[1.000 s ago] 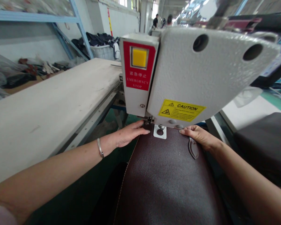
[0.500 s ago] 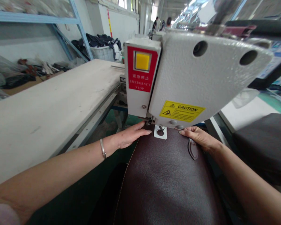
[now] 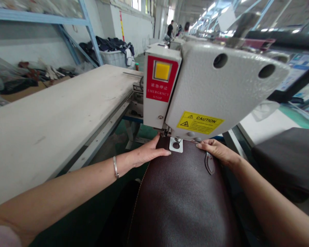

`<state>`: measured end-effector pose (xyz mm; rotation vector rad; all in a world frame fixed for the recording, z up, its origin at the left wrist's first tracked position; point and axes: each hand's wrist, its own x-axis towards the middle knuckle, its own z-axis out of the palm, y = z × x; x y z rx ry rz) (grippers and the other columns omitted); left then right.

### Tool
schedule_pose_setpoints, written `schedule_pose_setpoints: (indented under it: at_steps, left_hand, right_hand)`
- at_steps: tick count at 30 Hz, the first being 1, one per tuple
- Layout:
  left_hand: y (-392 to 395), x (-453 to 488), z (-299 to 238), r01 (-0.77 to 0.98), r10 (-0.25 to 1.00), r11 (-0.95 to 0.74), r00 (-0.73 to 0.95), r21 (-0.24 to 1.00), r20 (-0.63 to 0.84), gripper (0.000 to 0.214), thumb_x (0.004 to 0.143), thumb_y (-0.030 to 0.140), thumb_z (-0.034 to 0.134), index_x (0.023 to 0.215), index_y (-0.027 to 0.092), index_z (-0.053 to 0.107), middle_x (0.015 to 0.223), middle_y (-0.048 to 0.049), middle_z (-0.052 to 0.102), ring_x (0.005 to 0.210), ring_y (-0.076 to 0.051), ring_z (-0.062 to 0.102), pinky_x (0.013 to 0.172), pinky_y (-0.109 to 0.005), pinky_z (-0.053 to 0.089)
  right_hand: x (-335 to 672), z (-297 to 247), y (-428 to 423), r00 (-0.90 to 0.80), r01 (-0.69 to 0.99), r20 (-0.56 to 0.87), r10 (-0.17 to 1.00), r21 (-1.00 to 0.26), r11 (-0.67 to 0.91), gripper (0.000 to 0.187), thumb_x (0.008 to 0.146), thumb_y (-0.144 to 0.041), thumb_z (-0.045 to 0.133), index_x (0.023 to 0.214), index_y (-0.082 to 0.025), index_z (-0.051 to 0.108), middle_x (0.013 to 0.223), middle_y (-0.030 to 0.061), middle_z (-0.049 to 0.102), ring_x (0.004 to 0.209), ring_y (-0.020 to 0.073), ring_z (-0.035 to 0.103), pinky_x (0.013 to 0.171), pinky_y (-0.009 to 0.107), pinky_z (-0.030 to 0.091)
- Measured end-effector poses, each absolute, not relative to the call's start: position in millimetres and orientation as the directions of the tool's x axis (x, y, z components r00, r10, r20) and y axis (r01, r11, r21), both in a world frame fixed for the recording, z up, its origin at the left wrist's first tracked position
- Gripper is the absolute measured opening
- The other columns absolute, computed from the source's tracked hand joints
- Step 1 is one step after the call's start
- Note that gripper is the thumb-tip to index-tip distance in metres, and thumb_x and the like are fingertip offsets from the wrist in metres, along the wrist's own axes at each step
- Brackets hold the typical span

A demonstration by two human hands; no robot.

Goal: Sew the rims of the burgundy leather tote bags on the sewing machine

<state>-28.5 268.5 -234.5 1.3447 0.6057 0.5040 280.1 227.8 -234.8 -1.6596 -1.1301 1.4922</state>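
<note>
Our left hand (image 3: 149, 153) lies open and flat on the dark brown leather (image 3: 180, 195), with the fingers spread and not closed on anything. Our right hand (image 3: 216, 148) is open too, and its fingertips (image 3: 198, 145) press down on the far part of the leather. Neither hand is making a fist or pinching.

The big change is in the left hand. A moment ago it sat further left, and now it has slid right, so its fingertips are just beside the small metal plate (image 3: 175, 145). The right hand has hardly moved. The whole view has also tipped a little, so the machine looks further right.

The leather lies between our hands, and its far edge reaches the metal plate and the machine's foot (image 3: 166, 132). A line of light stitches (image 3: 141, 192) runs down its left side. A small leather loop (image 3: 209, 163) sits just by the right hand.

Above the hands is the white sewing machine head (image 3: 221, 85), with a red stop box (image 3: 160, 79) and a yellow caution sticker (image 3: 200, 120). A long white table (image 3: 54, 113) runs off to the left. Far away, a basket of dark cloth (image 3: 114, 58) stands by a blue shelf (image 3: 36, 12). More dark leather (image 3: 285, 161) lies on the right.
</note>
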Motion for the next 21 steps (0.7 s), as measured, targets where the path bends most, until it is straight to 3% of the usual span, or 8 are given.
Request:
schedule_pose_setpoints:
  at_steps: [7,11,16,21]
  left_hand:
    - [267.5,-26.1,-239.7,0.015,0.696,0.140,0.709,0.990,-0.109,0.080,0.076,0.035,0.073,0.145,0.013,0.038,0.150,-0.0149,0.047,0.140,-0.030,0.042,0.121,-0.047,0.027]
    - [266.3,-24.4,-239.2,0.024,0.710,0.163,0.691,0.986,-0.135,0.082,0.075,0.035,0.072,0.146,0.013,0.038,0.147,-0.0151,0.050,0.136,-0.031,0.046,0.118,-0.047,0.032]
    - [266.9,-23.1,-237.1,0.042,0.730,0.160,0.667,0.986,-0.147,0.080,0.075,0.035,0.072,0.145,0.014,0.039,0.146,-0.0142,0.052,0.135,-0.031,0.048,0.118,-0.048,0.033]
    - [276.0,-17.1,-241.9,0.012,0.723,0.124,0.683,0.992,-0.099,0.081,0.077,0.036,0.070,0.148,0.015,0.038,0.149,-0.0148,0.049,0.139,-0.031,0.045,0.120,-0.048,0.029]
  right_hand:
    - [270.0,-222.9,221.8,0.045,0.322,-0.358,0.933,-0.878,-0.353,0.047,0.062,-0.061,0.088,0.076,-0.020,0.071,0.075,0.0028,0.069,0.072,0.0189,0.062,0.064,0.027,0.047]
    - [261.2,-216.9,219.8,0.000,0.345,-0.334,0.943,-0.885,-0.313,0.045,0.066,-0.060,0.086,0.085,-0.021,0.075,0.089,0.0043,0.073,0.090,0.0237,0.065,0.076,0.029,0.051]
    - [260.1,-219.5,222.2,0.019,0.299,-0.315,0.949,-0.904,-0.306,0.045,0.062,-0.060,0.088,0.076,-0.020,0.071,0.074,0.0038,0.070,0.080,0.0237,0.066,0.070,0.030,0.051]
    - [262.5,-222.0,229.9,0.037,0.265,-0.292,0.956,-0.919,-0.291,0.045,0.059,-0.056,0.090,0.074,-0.020,0.070,0.072,0.0034,0.069,0.076,0.0216,0.065,0.069,0.030,0.049]
